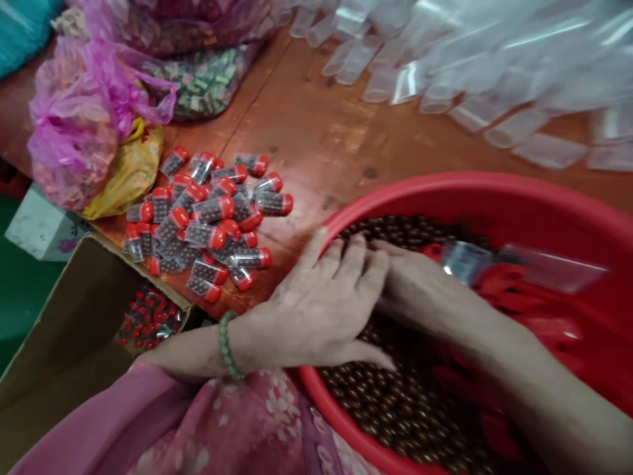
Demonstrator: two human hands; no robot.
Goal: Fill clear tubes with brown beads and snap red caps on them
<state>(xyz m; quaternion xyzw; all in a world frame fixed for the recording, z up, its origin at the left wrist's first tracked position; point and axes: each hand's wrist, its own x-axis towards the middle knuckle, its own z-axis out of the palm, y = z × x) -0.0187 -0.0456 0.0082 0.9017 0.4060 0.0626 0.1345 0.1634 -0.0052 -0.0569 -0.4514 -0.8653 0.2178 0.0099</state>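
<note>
Inside the red basin (pixel 519 214) at near right lie brown balls (pixel 390 409). The left hand (pixel 326 303) lies fingers loosely spread by its left rim; the right hand (pixel 408 274) reaches in, its grip hidden. Filled tubes (pixel 212 210) lie left, clear tubes (pixel 517 125) far right.

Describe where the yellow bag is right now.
In the head view, the yellow bag lies on the table toward the left, between a pink bag and the red-capped tubes.

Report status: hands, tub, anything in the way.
Left hand open across red tub. Right hand inside, partly hidden; grip unclear. Brown balls below. Possible clutter: red pieces, clear tube.
</note>
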